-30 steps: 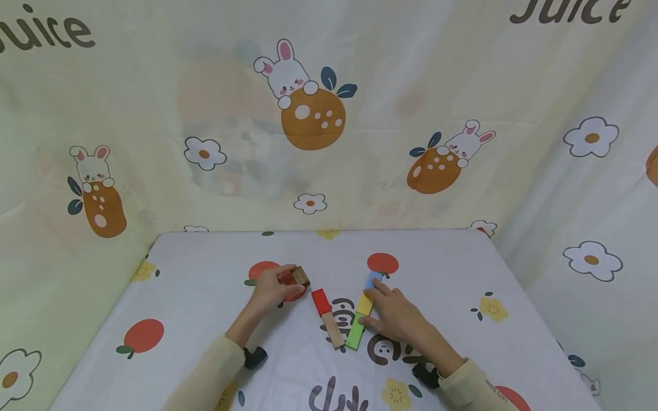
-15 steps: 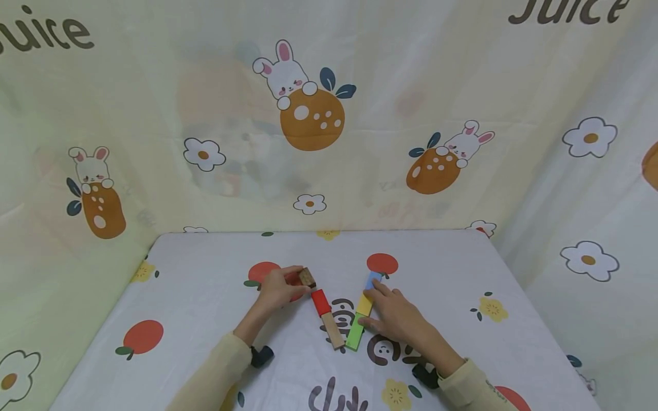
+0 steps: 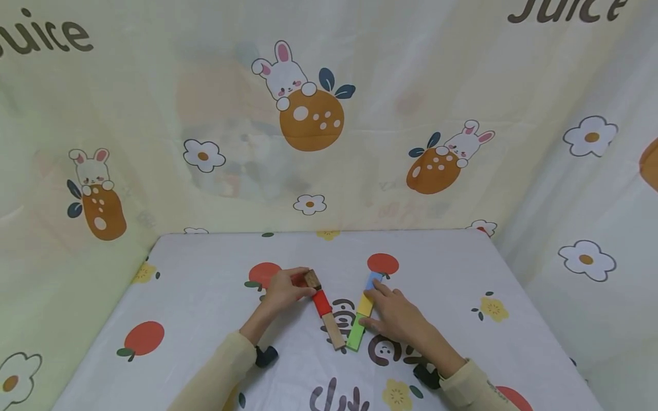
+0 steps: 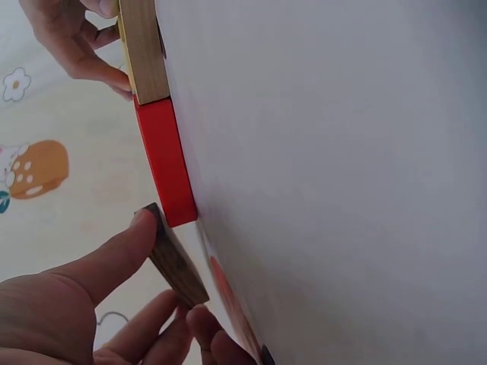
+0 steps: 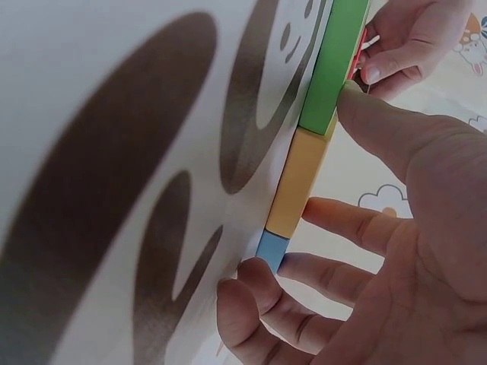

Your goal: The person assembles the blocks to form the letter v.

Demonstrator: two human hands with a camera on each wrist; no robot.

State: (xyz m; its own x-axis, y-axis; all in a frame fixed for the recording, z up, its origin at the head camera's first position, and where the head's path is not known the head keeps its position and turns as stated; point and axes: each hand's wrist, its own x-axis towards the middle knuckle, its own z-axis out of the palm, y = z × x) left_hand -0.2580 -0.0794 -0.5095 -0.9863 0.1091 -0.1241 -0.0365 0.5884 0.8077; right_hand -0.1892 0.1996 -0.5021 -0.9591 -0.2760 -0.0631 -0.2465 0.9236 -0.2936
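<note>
In the head view, two rows of blocks converge toward the near side in a V. The left row has a plain wooden block (image 3: 334, 331) at the near end and a red block (image 3: 322, 303) beyond it. My left hand (image 3: 280, 292) pinches a dark brown wooden block (image 4: 179, 262) between thumb and fingers at the red block's far end; whether the two touch is unclear. The right row runs green block (image 3: 356, 333), yellow block (image 3: 364, 306), blue block (image 3: 373, 278). Against this row rests my right hand (image 3: 398, 314), thumb at the green block, fingertips at the yellow and blue ones.
A white cloth with printed fruit, flowers and lettering covers the table (image 3: 437, 268). Behind it hangs a patterned curtain (image 3: 370, 188), which also closes off both sides. Dark wrist straps show at both sleeves.
My left hand has moved to the right with the brown block, bringing it in line with the red block's far end. The right hand and its row have stayed put.
</note>
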